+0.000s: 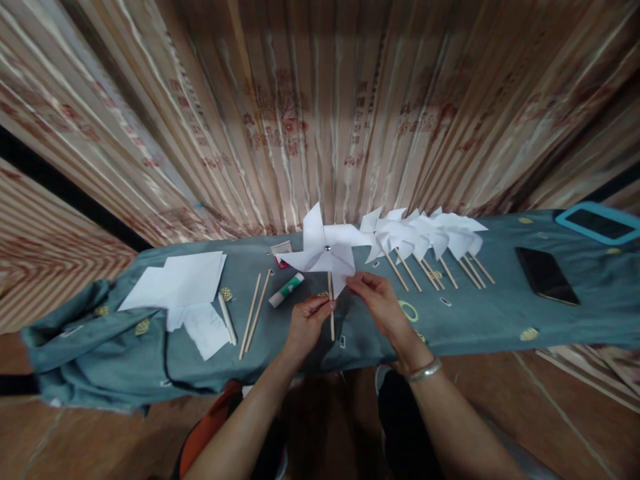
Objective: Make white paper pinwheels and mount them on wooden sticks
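Near the middle of the frame, a white paper pinwheel with a round silver pin at its centre (327, 257) is held up over the counter covered in grey-green cloth (480, 330). The left forearm rises from the bottom edge, left of centre, slanting up and rightward; its hand, the left hand (306, 323), is nearly closed, thumb and fingertips pinching the thin pale wooden stick (333, 328) below the blades. The right forearm, wearing a broad silver bracelet (425, 371), slants up and leftward from the lower right. The wrist bends inward, and the right hand (379, 300) has its thumb and fingers drawn narrow at the edge of the pinwheel's lowest blade. Both hands almost meet, the left slightly lower.

Just left of them lies a white-and-green glue stick (287, 290), then two loose wooden sticks (259, 311). Right of centre, a row of overlapping white pinwheels on sticks (423, 235) lies along the counter's far side.
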The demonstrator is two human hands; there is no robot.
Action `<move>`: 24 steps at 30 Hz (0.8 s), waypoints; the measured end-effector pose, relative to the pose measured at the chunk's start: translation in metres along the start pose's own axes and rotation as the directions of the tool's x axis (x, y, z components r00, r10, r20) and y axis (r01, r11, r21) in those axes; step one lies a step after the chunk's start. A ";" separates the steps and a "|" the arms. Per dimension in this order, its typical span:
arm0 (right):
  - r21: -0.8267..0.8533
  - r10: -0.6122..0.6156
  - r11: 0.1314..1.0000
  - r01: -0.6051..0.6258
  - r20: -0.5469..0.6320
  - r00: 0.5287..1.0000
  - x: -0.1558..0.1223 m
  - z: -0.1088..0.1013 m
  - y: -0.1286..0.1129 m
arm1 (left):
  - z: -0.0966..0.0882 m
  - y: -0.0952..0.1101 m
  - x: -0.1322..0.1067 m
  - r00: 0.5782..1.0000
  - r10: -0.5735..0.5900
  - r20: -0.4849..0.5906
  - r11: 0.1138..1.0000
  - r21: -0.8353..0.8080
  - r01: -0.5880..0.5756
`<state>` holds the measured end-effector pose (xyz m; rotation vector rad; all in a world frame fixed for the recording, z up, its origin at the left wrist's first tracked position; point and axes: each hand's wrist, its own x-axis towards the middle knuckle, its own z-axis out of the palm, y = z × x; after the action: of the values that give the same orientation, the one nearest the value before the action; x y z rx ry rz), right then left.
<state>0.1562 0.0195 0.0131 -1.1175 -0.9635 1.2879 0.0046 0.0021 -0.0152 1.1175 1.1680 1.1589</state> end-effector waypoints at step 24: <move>-0.234 0.042 0.972 -0.009 0.136 0.990 0.004 -0.025 -0.008 | -0.002 -0.007 0.004 0.999 -0.049 0.006 0.999 -0.009 0.049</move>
<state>0.1828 0.0220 0.0147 -1.2339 -1.2341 1.3122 0.0031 0.0057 -0.0225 1.0790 1.1781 1.1222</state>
